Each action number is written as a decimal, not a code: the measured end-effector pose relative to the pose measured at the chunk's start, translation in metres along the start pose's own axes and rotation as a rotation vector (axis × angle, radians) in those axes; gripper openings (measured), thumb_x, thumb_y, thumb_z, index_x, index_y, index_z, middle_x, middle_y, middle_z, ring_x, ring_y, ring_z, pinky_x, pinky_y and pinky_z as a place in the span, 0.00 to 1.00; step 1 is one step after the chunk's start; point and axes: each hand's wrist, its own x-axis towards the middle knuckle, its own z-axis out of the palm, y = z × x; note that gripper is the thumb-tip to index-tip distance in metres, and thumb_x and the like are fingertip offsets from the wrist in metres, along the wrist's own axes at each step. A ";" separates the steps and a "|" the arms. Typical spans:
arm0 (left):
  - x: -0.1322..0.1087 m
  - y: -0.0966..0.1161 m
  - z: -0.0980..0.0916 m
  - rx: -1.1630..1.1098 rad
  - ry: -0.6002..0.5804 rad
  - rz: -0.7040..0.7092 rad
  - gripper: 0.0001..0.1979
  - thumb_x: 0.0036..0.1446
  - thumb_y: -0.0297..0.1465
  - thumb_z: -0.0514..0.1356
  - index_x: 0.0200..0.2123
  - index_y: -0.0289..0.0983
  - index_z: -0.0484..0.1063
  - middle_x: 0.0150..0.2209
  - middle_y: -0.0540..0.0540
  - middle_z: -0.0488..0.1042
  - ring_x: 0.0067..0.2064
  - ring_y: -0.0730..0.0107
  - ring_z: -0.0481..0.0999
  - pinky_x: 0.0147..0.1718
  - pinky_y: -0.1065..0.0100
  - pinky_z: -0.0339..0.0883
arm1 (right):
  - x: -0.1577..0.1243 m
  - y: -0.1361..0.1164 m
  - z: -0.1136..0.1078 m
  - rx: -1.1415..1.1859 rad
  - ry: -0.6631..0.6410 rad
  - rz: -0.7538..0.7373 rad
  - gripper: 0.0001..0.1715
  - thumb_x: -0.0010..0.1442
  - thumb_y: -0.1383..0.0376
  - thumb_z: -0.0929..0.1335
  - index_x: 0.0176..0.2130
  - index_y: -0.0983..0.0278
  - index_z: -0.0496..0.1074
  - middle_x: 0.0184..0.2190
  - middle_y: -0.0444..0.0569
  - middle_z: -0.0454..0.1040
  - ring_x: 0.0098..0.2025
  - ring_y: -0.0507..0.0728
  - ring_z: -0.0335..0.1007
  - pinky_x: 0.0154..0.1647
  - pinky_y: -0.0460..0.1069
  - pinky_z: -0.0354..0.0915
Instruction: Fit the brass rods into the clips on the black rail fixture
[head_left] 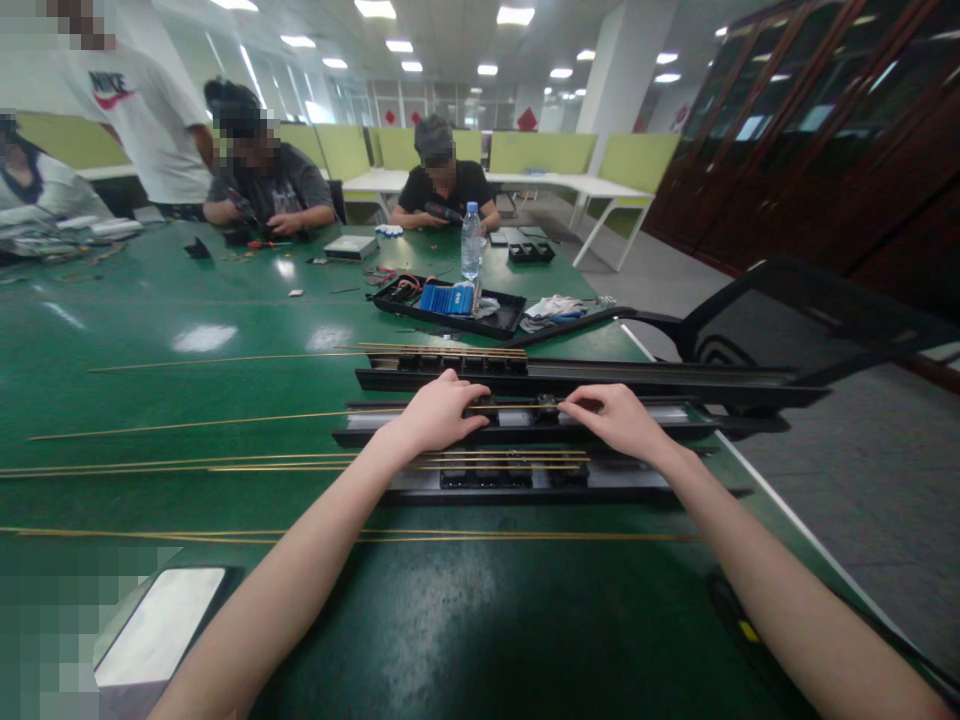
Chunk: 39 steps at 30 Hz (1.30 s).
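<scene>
My left hand (439, 415) reaches over the middle black rail (360, 434), its thumb and fingers closed around a small black block (484, 408) that it partly hides. A thin brass-coloured rod (517, 407) runs along this rail past the block. At the rod's right end my right hand (611, 415) is closed in a pinch, beside a second black block (547, 405). The exact grip at the fingertips is too small to see. A nearer rail (630, 494) and a farther rail (675, 385) lie parallel, both carrying black blocks and brass rods.
Two long rods (600, 537) lie nearest me. A white-topped flat object (165, 620) is by my left forearm. Beyond the rails are a black tray (510, 315), a water bottle (470, 240) and a cloth (553, 310). A chair (795, 310) stands right; several people work across the table.
</scene>
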 end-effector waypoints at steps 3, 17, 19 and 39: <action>0.000 -0.001 0.001 -0.002 0.005 0.001 0.23 0.61 0.41 0.59 0.58 0.40 0.70 0.48 0.44 0.78 0.50 0.56 0.69 0.47 0.61 0.68 | 0.000 0.001 -0.001 0.004 -0.005 -0.003 0.20 0.63 0.50 0.66 0.33 0.60 0.80 0.31 0.47 0.82 0.32 0.58 0.75 0.33 0.50 0.64; -0.001 0.000 -0.001 -0.009 -0.002 -0.002 0.24 0.62 0.42 0.59 0.58 0.40 0.70 0.48 0.44 0.78 0.50 0.56 0.68 0.46 0.61 0.68 | 0.000 0.002 -0.006 0.013 -0.032 0.011 0.21 0.63 0.49 0.66 0.33 0.60 0.80 0.31 0.47 0.82 0.32 0.59 0.75 0.32 0.50 0.64; -0.001 0.000 -0.001 -0.008 0.000 0.000 0.24 0.62 0.42 0.59 0.58 0.40 0.70 0.48 0.44 0.78 0.50 0.56 0.69 0.46 0.61 0.68 | 0.000 0.003 -0.007 0.015 -0.034 0.013 0.22 0.62 0.49 0.66 0.33 0.61 0.80 0.31 0.48 0.82 0.32 0.59 0.75 0.32 0.51 0.64; -0.001 -0.002 0.001 -0.004 -0.001 0.006 0.23 0.62 0.42 0.59 0.58 0.40 0.70 0.48 0.44 0.78 0.51 0.56 0.69 0.47 0.62 0.67 | -0.003 0.028 -0.040 0.114 -0.237 0.128 0.21 0.61 0.49 0.67 0.34 0.62 0.79 0.29 0.48 0.80 0.32 0.59 0.75 0.34 0.50 0.67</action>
